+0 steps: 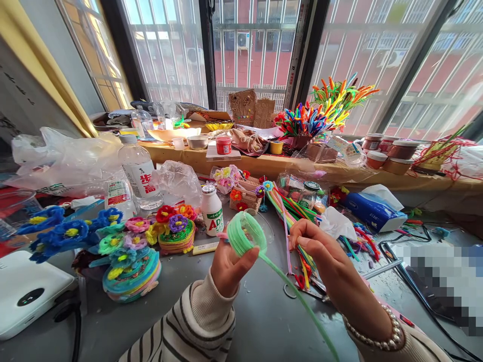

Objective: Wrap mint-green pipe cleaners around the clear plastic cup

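Observation:
My left hand (231, 261) is closed on a ring (245, 234) wound from light green pipe cleaner, thumb pressed on its lower edge. A long green pipe cleaner tail (298, 296) runs from the ring down to the right, under my right wrist. My right hand (313, 246) is just right of the ring, fingers curled in a pinch near the strand; what it pinches is hidden. Both hands hover over the grey table (264, 322).
Stacks of pipe-cleaner flower coasters (132, 274) lie at left, a small white bottle (212, 210) behind the ring. Loose coloured pipe cleaners (294, 211) and scissors (302, 286) lie near my right hand. A tissue pack (373, 211), water bottle (139, 171) and white device (26, 291) stand around.

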### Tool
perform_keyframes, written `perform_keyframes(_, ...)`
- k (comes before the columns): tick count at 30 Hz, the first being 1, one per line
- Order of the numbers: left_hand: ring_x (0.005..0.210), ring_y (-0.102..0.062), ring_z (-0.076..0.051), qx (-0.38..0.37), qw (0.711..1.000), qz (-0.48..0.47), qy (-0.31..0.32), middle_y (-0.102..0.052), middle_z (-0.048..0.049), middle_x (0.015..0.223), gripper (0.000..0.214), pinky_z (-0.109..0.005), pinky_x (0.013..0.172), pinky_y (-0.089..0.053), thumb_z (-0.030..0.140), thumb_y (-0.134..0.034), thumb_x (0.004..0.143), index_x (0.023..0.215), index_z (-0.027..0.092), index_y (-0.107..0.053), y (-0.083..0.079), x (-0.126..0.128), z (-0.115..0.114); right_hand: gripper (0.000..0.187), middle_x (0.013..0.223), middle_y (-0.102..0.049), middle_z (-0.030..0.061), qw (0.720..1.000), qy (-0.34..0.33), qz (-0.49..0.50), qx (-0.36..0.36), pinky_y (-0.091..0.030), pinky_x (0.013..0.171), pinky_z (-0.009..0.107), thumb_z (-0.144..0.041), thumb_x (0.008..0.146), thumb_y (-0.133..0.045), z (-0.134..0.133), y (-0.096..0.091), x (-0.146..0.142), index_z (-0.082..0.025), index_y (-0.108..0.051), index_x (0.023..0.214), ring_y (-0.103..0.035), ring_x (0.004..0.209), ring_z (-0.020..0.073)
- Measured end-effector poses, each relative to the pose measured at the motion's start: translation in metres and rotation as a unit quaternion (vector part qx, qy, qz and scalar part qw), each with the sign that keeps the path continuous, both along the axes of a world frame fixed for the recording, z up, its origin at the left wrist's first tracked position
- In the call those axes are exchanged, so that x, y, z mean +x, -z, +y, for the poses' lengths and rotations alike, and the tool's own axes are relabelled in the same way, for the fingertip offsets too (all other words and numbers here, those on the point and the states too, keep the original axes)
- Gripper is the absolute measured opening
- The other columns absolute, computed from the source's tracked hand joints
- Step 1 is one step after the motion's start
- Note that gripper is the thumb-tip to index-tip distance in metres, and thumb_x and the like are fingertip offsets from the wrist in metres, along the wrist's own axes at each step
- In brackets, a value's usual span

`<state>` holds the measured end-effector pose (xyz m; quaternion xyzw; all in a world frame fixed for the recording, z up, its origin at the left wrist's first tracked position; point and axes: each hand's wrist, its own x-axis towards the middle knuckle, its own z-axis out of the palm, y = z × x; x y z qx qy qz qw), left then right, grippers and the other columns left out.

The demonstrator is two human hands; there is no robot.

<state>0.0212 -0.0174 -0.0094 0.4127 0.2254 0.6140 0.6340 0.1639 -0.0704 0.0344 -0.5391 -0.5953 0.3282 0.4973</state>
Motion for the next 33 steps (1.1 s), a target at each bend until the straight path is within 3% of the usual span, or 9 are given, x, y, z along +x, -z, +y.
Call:
perform_keyframes(18,0.078,-0.06,-0.015,-0.01,1.0,0.0,-0.01,-0.065,0.0018,0.083,0.042,-0.027,0.078,-0.045,0.024,-0.072,0.055,0.094,0.025,-0.057,-0.0014,0.0012,-0.0013,0.022,0.063,-0.041,-0.0016,1.0,-0.017,-0.011,0.005,-0.033,0.057,0.025,-0.034,0.08,-0.035,0.0051,0.0044,0.0005,-0.02,-0.04,0.063,-0.04,0.062,0.0131)
perform_keyframes(26,0.085,-0.06,-0.021,-0.048,0.999,0.014,0.018,-0.064,-0.0016,0.083,0.037,-0.036,0.084,-0.044,0.031,-0.071,0.056,0.089,0.022,-0.058,-0.0022,-0.0029,0.0037,0.028,0.057,-0.039,-0.0028,0.999,-0.031,-0.02,-0.026,-0.031,0.052,0.023,-0.033,0.082,-0.038,0.0037,0.004,-0.0002,-0.019,-0.038,0.057,-0.037,0.054,0.0101)
perform_keyframes(33,0.08,-0.06,-0.02,-0.092,0.995,0.015,0.047,-0.062,-0.0023,0.084,0.041,-0.031,0.07,-0.048,0.034,-0.071,0.056,0.093,0.02,-0.056,-0.0027,-0.0058,0.005,0.028,0.066,-0.051,-0.0001,0.998,-0.008,-0.054,0.032,-0.039,0.062,0.024,-0.037,0.083,-0.043,0.0036,-0.0006,-0.0004,-0.019,-0.054,0.064,-0.049,0.064,0.0122)
